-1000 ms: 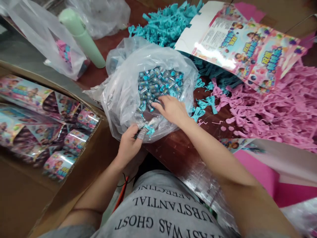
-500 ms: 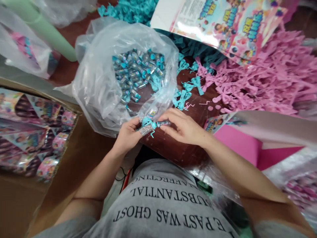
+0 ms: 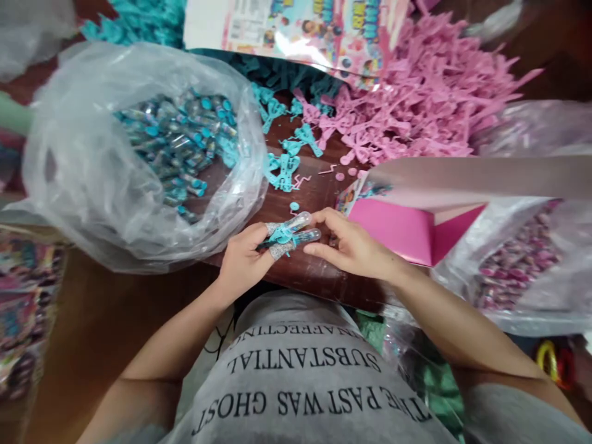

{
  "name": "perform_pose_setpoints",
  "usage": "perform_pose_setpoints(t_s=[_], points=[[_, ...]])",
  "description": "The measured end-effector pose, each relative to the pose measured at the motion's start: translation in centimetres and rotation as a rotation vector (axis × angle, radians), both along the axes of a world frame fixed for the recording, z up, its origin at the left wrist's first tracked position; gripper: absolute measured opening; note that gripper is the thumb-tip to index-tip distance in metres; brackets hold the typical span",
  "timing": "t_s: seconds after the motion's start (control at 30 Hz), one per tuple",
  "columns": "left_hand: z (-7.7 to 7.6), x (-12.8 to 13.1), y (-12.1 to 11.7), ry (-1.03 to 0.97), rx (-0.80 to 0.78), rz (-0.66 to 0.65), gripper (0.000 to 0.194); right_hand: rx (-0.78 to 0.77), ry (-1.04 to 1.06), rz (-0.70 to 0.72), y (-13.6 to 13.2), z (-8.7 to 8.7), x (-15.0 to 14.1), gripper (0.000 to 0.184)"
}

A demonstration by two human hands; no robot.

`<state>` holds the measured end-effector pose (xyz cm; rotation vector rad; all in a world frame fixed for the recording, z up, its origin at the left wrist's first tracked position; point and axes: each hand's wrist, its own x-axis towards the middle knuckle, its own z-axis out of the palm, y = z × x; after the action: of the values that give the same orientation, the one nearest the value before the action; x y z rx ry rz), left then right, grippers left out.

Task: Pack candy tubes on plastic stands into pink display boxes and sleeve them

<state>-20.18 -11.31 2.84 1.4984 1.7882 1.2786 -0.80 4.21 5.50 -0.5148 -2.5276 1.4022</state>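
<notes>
My left hand [image 3: 245,259], its thumb and forefinger tips wrapped in silvery grey tape, pinches a small blue plastic piece [image 3: 281,234] with thin curly ends. Two clear rounded tubes [image 3: 303,236] stick out from that piece toward the right, side by side. At their rounded ends is my right hand [image 3: 354,246], its thumb and forefinger apart; whether a fingertip touches a tube I cannot tell. Left of my hands, an open clear plastic bag [image 3: 78,166] contains many small tubes with blue caps [image 3: 185,135].
Loose blue plastic pieces [image 3: 303,140] and a pink heap [image 3: 407,98] lie beyond my hands. A printed package [image 3: 277,31] rests on the heaps. An open pink-lined box [image 3: 393,228] stands at right, beside a bag of pink-capped tubes [image 3: 513,265]. A cardboard box [image 3: 106,327] is at left.
The view has shifted right. Both tubes now lie side by side in the blue piece, and my right fingers, earlier gripping one tube, have parted at the tube ends.
</notes>
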Motion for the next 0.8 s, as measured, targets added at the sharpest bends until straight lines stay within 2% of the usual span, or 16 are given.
perform_pose_setpoints(t_s=[0.07,0.13,0.2,0.27,0.33,0.37,0.47,0.53,0.6,0.67,0.8], points=[[-0.2,0.9,0.6,0.031,-0.017,-0.030,0.012,-0.007,-0.030,-0.051,0.1,0.2,1.7,0.030],[-0.6,2.2,1.2,0.015,-0.043,-0.064,0.018,-0.071,-0.082,-0.088,0.2,0.3,3.4,0.037],[-1.2,3.8,2.1,-0.053,-0.073,-0.136,0.036,-0.169,-0.101,-0.129,0.4,0.5,5.0,0.050],[-1.8,5.3,3.6,-0.151,-0.069,-0.234,0.062,-0.209,-0.059,-0.203,0.9,0.9,6.7,0.045],[-2.5,6.2,6.0,-0.251,0.019,-0.254,0.081,-0.118,-0.012,-0.306,2.0,1.5,8.3,0.032],[-2.8,6.4,7.7,-0.294,0.086,-0.218,0.084,-0.030,-0.002,-0.356,2.8,1.7,9.0,0.029],[-4.0,6.5,13.9,-0.361,0.268,-0.091,0.068,0.262,-0.071,-0.421,5.6,2.1,10.4,0.028],[-4.7,6.8,17.8,-0.373,0.290,-0.134,0.064,0.405,-0.169,-0.393,7.3,1.8,10.4,0.027],[-5.3,7.6,20.6,-0.379,0.237,-0.184,0.057,0.504,-0.275,-0.331,8.6,1.4,10.0,0.026],[-5.7,8.4,21.8,-0.368,0.184,-0.175,0.051,0.566,-0.353,-0.256,9.4,1.2,9.4,0.025],[-6.5,9.5,21.7,-0.359,0.184,-0.073,0.046,0.620,-0.430,-0.143,10.0,1.3,8.3,0.021]])
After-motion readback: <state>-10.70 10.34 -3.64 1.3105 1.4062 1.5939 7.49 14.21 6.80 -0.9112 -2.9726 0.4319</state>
